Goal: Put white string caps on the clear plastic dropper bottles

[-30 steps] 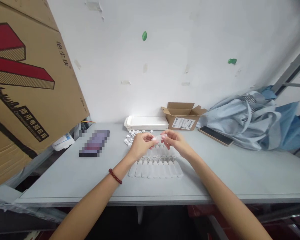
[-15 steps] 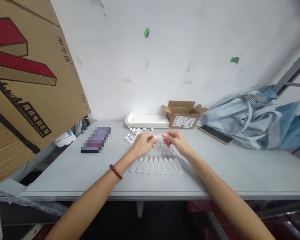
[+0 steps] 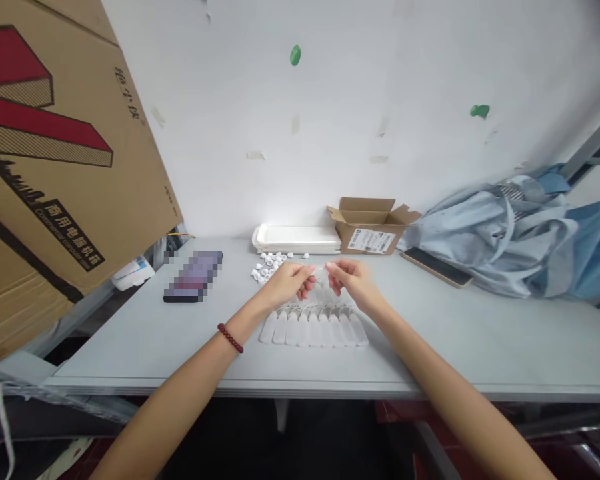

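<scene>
My left hand [image 3: 291, 283] and my right hand [image 3: 354, 283] are raised over the middle of the table, thumb and fingers pinched. Between the fingertips stretches a small clear plastic piece [image 3: 321, 269]; its exact kind is hard to make out. Below the hands lies a row of translucent white, tag-shaped pieces [image 3: 313, 330], with thin cords at their upper ends. More clear pieces behind the row are partly hidden by the hands. A pile of small white cap-like parts [image 3: 266, 265] sits just beyond my left hand.
At the wall stand a stack of white trays [image 3: 297, 239] and an open cardboard box [image 3: 370, 230]. A phone [image 3: 437, 265] and crumpled blue-grey fabric [image 3: 495, 233] lie right. A blurred dark-edged object [image 3: 194, 277] lies left, near a large carton [image 3: 80, 167].
The fingertips have drawn slightly apart, with the clear piece still between them. The view has shifted a little; the things on the table stay in place.
</scene>
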A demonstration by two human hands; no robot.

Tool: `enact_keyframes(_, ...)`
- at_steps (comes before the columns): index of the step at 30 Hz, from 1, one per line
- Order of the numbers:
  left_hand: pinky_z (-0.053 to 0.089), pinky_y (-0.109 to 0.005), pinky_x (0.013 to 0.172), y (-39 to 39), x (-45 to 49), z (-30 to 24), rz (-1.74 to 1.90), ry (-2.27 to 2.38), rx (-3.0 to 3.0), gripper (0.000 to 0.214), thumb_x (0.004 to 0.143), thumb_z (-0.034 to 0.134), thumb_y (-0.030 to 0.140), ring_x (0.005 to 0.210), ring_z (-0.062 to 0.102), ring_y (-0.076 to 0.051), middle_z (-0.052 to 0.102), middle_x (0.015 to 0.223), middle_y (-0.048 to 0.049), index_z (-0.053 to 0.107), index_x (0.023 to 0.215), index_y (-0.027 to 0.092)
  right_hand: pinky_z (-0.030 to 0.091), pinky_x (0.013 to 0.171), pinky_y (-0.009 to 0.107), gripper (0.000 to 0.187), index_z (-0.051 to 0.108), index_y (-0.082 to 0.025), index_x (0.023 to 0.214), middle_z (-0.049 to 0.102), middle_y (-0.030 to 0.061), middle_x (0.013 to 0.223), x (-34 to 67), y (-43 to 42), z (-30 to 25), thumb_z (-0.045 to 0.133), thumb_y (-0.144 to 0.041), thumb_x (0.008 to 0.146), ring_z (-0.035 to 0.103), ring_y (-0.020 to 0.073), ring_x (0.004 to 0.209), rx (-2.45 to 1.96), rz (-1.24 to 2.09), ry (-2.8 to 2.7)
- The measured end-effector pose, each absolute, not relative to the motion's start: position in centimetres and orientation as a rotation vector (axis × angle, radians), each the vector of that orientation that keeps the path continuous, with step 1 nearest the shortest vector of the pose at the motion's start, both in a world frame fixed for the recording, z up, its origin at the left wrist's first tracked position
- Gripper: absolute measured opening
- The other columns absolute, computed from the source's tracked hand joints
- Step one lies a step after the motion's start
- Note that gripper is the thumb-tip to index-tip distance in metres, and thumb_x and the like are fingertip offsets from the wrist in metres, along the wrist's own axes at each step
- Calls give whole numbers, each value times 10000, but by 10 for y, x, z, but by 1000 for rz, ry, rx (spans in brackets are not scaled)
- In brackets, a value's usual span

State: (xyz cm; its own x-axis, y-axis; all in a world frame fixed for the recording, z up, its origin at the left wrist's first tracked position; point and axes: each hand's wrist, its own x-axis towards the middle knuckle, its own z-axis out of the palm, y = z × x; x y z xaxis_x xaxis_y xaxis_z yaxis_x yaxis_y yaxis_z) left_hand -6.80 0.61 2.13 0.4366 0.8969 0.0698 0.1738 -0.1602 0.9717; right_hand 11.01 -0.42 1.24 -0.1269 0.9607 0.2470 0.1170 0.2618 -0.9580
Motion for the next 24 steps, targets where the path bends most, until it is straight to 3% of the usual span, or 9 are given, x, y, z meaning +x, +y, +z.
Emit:
enact_keyframes(11, 493, -219, 544, 8, -69, 20, 932, 963, 1686, 199, 781, 645, 273, 533, 580, -96, 660, 670, -62, 635, 697, 92, 338, 363, 250, 391, 507, -181, 579, 443, -41, 457, 104, -6, 12, 668, -515, 705, 434, 101, 363, -1063, 1131, -1362)
enact_keyframes(18, 520, -257, 588, 7, -68, 20, 924, 893, 1583, 361, 822, 589, 439, 578, 621, -123, 672, 741, -94, 629, 752, 87, 324, 370, 243, 419, 463, -188, 581, 430, -44, 459, 103, -8, 17, 665, -532, 709, 433, 93, 368, -1029, 1173, -1270)
enact_keyframes(24, 477, -232, 504, 7, -73, 25, 806, 847, 1401, 385, 813, 597, 459, 508, 565, -98, 605, 638, -51, 616, 743, 81, 347, 403, 242, 376, 514, -186, 714, 481, -38, 477, 103, -9, 18, 599, -548, 768, 442, 99, 397, -1012, 1076, -1367)
